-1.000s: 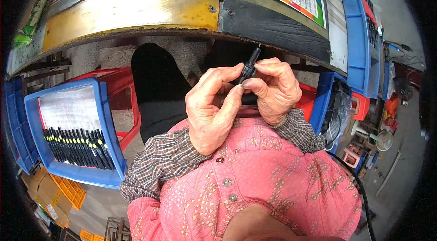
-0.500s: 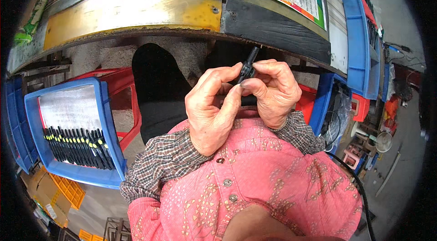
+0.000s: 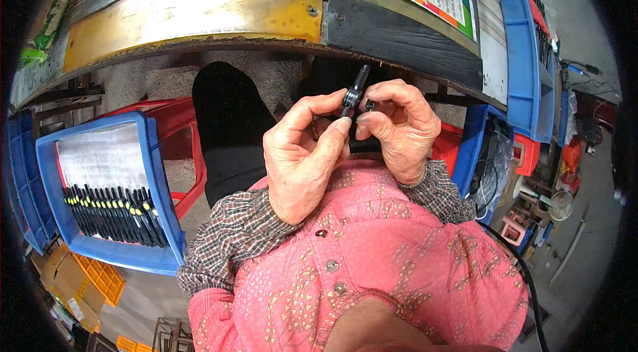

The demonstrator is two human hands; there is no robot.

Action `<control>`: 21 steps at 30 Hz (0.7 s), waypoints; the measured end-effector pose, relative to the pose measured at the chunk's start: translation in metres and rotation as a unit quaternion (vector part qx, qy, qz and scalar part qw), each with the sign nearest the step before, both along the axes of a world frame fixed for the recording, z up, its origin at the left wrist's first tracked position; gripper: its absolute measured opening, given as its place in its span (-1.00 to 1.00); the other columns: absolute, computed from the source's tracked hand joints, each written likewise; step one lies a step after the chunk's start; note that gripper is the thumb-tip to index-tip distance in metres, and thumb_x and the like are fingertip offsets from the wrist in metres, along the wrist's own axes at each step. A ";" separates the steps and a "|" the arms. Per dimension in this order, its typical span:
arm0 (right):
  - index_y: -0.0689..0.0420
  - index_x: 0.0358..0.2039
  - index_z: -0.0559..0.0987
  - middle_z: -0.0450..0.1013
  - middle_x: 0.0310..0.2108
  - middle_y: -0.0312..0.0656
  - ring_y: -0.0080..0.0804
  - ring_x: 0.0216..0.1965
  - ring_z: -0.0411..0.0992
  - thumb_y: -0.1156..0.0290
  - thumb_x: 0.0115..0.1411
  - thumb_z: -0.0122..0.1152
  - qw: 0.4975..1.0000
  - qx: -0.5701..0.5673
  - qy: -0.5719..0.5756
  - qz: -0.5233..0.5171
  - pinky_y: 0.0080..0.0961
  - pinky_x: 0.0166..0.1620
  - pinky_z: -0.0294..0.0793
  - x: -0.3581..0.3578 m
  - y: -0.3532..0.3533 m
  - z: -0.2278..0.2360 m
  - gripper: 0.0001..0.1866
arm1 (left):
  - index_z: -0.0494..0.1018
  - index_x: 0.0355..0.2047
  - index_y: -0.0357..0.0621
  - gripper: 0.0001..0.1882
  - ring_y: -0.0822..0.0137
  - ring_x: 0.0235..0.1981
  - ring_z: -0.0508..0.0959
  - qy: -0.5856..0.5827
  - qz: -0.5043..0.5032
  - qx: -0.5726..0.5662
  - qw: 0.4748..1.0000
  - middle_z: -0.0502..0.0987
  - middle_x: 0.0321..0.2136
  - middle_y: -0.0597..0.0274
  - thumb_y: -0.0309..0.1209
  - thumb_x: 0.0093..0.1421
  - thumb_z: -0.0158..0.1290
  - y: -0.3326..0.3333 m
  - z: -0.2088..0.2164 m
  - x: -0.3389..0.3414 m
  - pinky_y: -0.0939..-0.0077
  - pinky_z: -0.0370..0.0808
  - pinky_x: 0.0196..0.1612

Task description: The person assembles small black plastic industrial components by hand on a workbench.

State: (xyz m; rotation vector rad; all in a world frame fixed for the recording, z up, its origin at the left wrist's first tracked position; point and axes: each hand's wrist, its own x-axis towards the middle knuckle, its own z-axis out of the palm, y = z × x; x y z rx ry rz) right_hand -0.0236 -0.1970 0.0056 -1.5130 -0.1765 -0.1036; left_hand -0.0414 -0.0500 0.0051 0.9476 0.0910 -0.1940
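My left hand (image 3: 302, 159) pinches a slim black rod-shaped part (image 3: 361, 78) between thumb and forefinger, in front of my chest and just below the bench edge. The rod tilts with its far end up and to the right, and it has a wider ribbed section by my fingertips; its near end is partly hidden by them. Close beside it, my right hand (image 3: 402, 129) holds a small dark rounded piece (image 3: 370, 105) between thumb and fingers. A narrow gap separates this piece from the rod.
Ahead runs the bench edge, with a yellow metal strip (image 3: 193, 16) and a black strip (image 3: 399, 36). At left, a blue tray (image 3: 44, 172) holds a row of black rods with yellow-green marks. Blue bins (image 3: 522, 46) stand at right. A red stool (image 3: 189, 152) is beside my leg.
My hands have moved slightly apart. The right fingers have come off the rod and now show the small dark piece, while the left hand has shifted a little left with the rod.
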 end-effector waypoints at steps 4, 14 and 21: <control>0.28 -0.24 0.51 0.40 -0.34 -0.23 -0.59 -0.45 0.46 0.66 -0.04 0.33 0.999 -0.031 0.004 0.009 -0.73 -0.44 0.48 0.000 -0.001 0.002 -0.70 | 0.39 -0.07 -0.37 -0.72 0.64 -0.53 0.40 -0.005 0.012 -0.011 1.000 0.49 -0.37 0.27 -0.67 0.18 -0.02 -0.001 -0.002 0.000 0.77 0.39 -0.47; 0.28 -0.31 0.53 0.46 -0.46 -0.19 -0.57 -0.55 0.45 0.46 -0.11 0.43 0.950 -0.271 -0.155 -0.016 -0.66 -0.53 0.44 0.003 -0.006 0.003 -0.66 | 0.37 -0.07 -0.33 -0.73 0.61 -0.54 0.44 0.060 -0.024 -0.036 0.997 0.51 -0.33 0.22 -0.63 0.21 -0.03 0.003 0.004 0.002 0.81 0.35 -0.57; 0.27 -0.32 0.53 0.44 -0.51 -0.14 -0.38 -0.57 0.47 0.48 -0.14 0.41 0.914 -0.348 -0.209 0.006 -0.55 -0.53 0.45 0.005 -0.003 0.005 -0.66 | 0.36 -0.07 -0.30 -0.75 0.59 -0.54 0.45 0.063 -0.017 -0.070 0.995 0.50 -0.38 0.22 -0.61 0.22 -0.04 0.006 -0.001 0.001 0.80 0.30 -0.64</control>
